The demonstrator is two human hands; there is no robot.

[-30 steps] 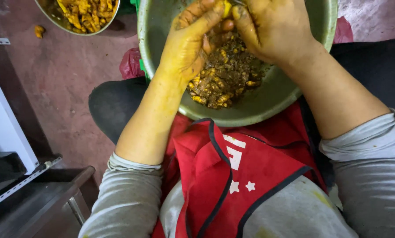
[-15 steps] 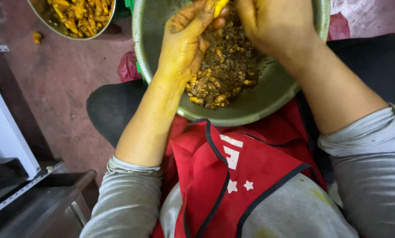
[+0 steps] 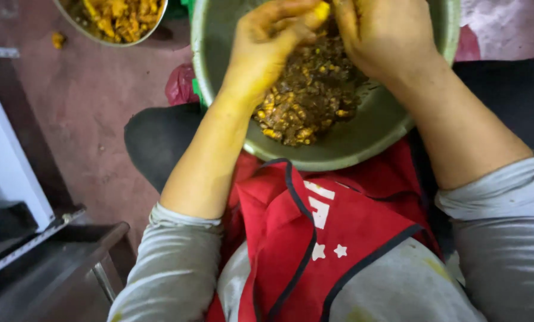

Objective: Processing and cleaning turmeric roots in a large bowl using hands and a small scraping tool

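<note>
A large grey-green metal bowl [image 3: 362, 143] rests on my lap, holding a heap of brown and yellow peelings and root bits [image 3: 305, 98]. Both hands are over it, stained yellow. My left hand [image 3: 267, 48] pinches a small yellow root piece [image 3: 322, 10] at its fingertips near the frame's top. My right hand [image 3: 386, 39] meets it from the right, fingers curled onto the same piece; its fingertips are partly cut off by the frame edge. I wear a red apron [image 3: 314, 238] over grey sleeves.
A second metal bowl [image 3: 115, 21] of yellow peeled pieces stands on the reddish floor at top left, with one loose yellow bit [image 3: 57, 40] beside it. A metal stool or frame [image 3: 58, 262] and a white panel [image 3: 4, 149] are at lower left.
Both hands have shifted slightly up and toward the bowl's far side, still working the same yellow piece. The view has tilted a little downward.
</note>
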